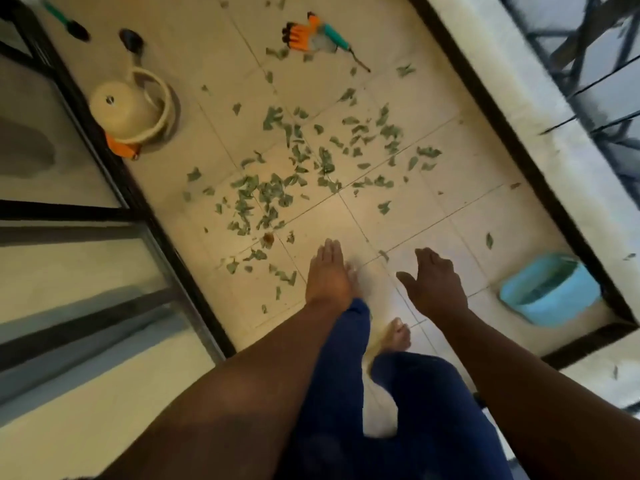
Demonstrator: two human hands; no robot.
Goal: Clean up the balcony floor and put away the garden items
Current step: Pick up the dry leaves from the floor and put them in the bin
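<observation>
So both hands are out in front over the tiled balcony floor [398, 98] and neither has anything in it: the left hand [329, 275] is flat with its fingers [327, 249] straight and close together, the right hand [434, 284] is loosely spread, thumb sticking out to the side. Bare feet and blue trousers show just below them. Green leaf scraps [277, 188] are scattered all over the middle tiles, thickest just ahead of the left hand. A cream watering can [133, 105] lies tipped on its side by the dark door frame, with something orange poking out under it. Up at the far end there's an orange garden glove [299, 34] touching a teal-handled tool [337, 36]. A light blue tub [550, 289] sits in the corner by the low wall, just right of the right hand.
</observation>
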